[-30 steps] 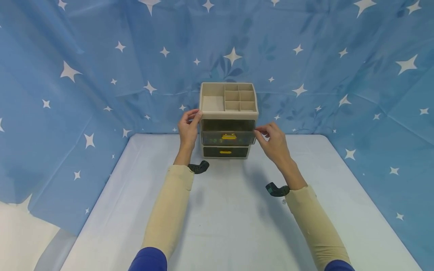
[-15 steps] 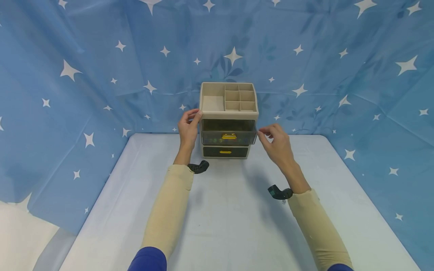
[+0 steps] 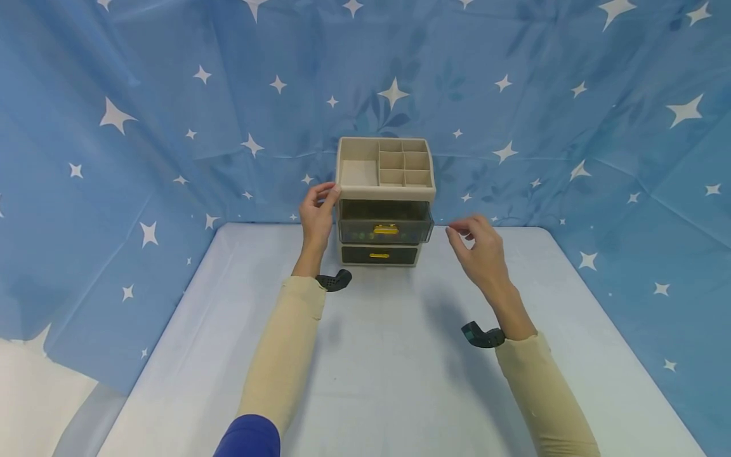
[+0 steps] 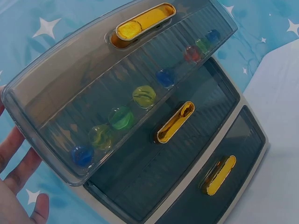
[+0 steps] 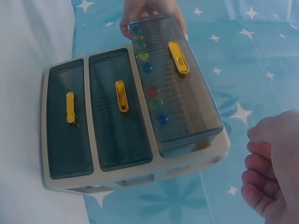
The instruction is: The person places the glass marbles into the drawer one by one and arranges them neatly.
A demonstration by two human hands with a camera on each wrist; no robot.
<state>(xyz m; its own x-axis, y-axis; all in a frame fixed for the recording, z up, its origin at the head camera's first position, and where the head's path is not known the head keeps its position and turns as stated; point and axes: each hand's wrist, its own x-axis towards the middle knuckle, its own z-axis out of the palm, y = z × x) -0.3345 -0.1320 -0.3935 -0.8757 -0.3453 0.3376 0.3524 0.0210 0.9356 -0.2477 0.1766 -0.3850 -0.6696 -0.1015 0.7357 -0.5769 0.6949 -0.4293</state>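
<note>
A beige desktop drawer cabinet (image 3: 386,194) stands at the table's back with its dark see-through top drawer (image 3: 407,232) pulled out. Several glass marbles (image 4: 121,118) in blue, green, yellow and red lie in a row along that drawer. My left hand (image 3: 317,212) touches the cabinet's upper left side, its thumb at the front corner and fingers along the side. To the right, my right hand (image 3: 481,249) hovers apart from the drawer, fingers loosely bent with nothing in them. The middle drawer (image 4: 175,135) and bottom drawer (image 3: 379,256) are pushed in.
A divided tray (image 3: 358,172) forms the cabinet's top. A blue star-patterned cloth (image 3: 240,82) hangs close behind and at the sides. The white table (image 3: 365,381) stretches out in front.
My right hand has let go of the top drawer's right edge and drawn away to the right, slightly toward me. My left hand and the drawer have stayed in place.
</note>
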